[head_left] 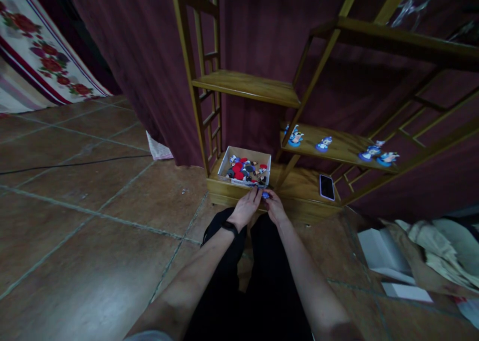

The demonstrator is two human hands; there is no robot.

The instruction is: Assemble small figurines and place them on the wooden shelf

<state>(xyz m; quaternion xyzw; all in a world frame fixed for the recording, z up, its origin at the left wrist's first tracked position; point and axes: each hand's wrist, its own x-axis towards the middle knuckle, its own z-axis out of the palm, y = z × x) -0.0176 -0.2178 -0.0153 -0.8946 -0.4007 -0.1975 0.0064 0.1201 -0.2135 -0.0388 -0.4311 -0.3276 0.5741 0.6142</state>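
Just in front of a white box (pixel 250 153), my right hand (pixel 276 206) is closed on a small purple figurine (pixel 265 195). My left hand (pixel 247 207) meets it from the other side, its fingers bent against the figurine's left end. Most of the figurine is covered by my fingers. Inside the box lie several small figurines (pixel 239 171) in red, black, blue and white, jumbled together. More small figurines stand on the shelf to the right: one with blue and white parts (pixel 295 136), a purple and white one (pixel 324 143) and a blue-based one (pixel 387 159).
The box rests on the low board of a wooden shelf unit (pixel 247 86). A phone (pixel 327 187) lies on that board at the right. Clear glass-like ornaments (pixel 413 4) stand on the high shelf. White boxes (pixel 385 254) and cloth (pixel 437 246) lie on the right floor. A black cable (pixel 75 163) crosses the tiles.
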